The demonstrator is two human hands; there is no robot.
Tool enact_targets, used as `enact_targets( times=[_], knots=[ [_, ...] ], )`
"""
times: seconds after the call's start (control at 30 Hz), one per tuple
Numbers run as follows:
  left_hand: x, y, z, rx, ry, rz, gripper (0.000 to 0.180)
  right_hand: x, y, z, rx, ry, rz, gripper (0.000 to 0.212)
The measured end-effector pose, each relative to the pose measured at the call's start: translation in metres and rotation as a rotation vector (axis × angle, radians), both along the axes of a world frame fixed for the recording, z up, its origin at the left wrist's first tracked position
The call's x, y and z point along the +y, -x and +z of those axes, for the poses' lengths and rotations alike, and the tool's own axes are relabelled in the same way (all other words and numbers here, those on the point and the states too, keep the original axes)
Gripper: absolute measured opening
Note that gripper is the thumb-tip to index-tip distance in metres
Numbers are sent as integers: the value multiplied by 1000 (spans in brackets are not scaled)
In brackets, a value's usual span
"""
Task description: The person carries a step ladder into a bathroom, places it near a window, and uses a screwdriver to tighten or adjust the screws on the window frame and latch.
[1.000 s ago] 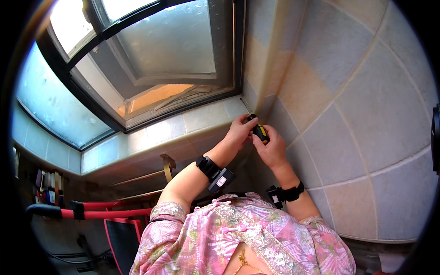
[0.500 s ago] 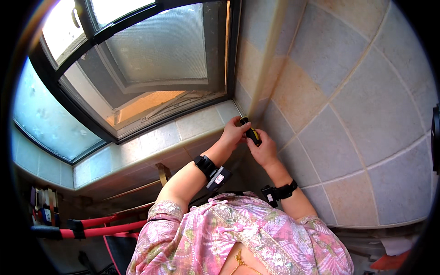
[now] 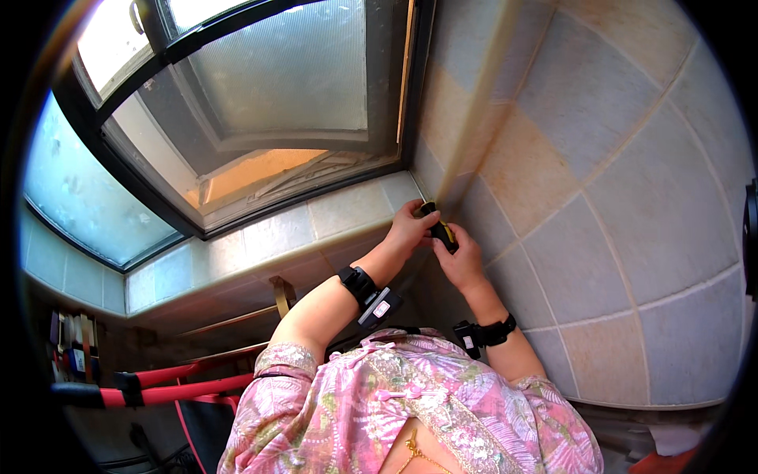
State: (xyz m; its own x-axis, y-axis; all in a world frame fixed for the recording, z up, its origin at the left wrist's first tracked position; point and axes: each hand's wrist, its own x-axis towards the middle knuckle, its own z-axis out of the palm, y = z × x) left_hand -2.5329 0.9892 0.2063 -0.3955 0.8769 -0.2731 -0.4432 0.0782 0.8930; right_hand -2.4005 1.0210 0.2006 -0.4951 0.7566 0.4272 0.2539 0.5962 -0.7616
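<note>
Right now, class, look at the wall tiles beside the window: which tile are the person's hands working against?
The shaded tile in the corner just below the sill's right end. Left hand and right hand hold a black-and-yellow tool against it; the other tiles go untouched.

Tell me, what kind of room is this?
Probably a room in a home: a tiled wall, a tiled sill under a dark-framed window. Both hands hold a small black and yellow tool.

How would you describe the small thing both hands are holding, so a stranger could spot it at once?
Start at the dark-framed window and follow its tiled sill right to the corner with the tiled wall. There the left hand and right hand meet around a small black and yellow tool, the only dark, two-coloured thing against pale tile.
</note>
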Motion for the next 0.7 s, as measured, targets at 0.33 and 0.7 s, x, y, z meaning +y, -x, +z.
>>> enact_targets(
  times=[0.33, 0.7],
  knots=[
    [5, -1, -1, 26, 15, 22, 54, 0, 0, 4, -5, 1, -7, 32],
    [6, -3, 3, 101, 26, 29, 57, 2, 1, -7, -7, -29, -40, 35]
  ],
)
